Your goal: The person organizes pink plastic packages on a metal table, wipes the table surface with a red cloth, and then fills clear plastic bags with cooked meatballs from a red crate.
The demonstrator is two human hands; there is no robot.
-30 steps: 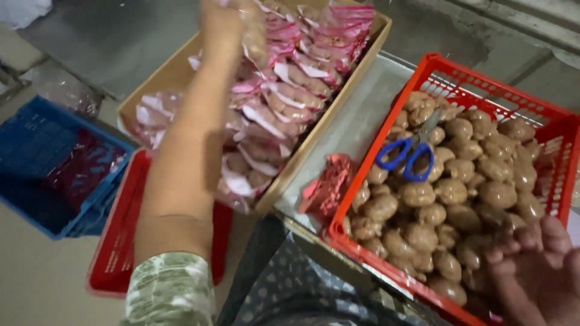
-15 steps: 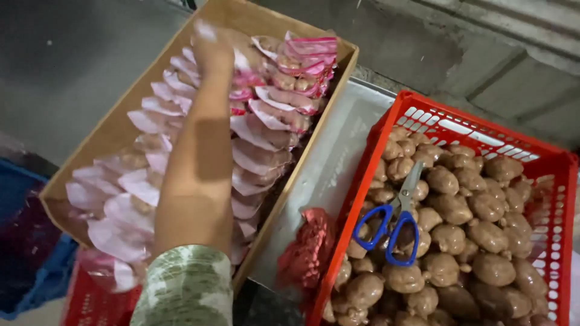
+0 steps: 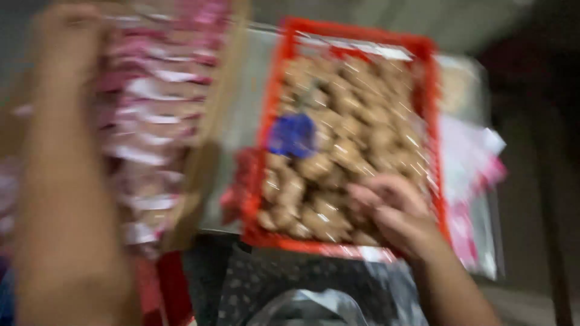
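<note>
Head view, heavily blurred by camera motion. The right hand (image 3: 396, 214) lies in the near right corner of the red crate (image 3: 430, 121), fingers (image 3: 368, 196) loosely curled and slightly apart, resting on the brown lumps (image 3: 344, 145) heaped there; whether any lump is actually gripped cannot be told. The left hand (image 3: 66, 42) is raised at the upper left, over the far end of the cardboard box (image 3: 208, 157); its fingers are smeared, and their spread and any hold cannot be told.

The crate is filled with brown lumps, with blue-handled scissors (image 3: 293, 136) lying on top near its left side. The cardboard box holds rows of pink-and-white packets (image 3: 154, 115). A loose red packet (image 3: 235, 193) lies between box and crate. More pink-and-white packets (image 3: 474, 163) lie right of the crate.

Against the frame half a second ago: the right hand, then out of view, is now in the crate; the left arm remains over the box; the scissors sit in the same spot.
</note>
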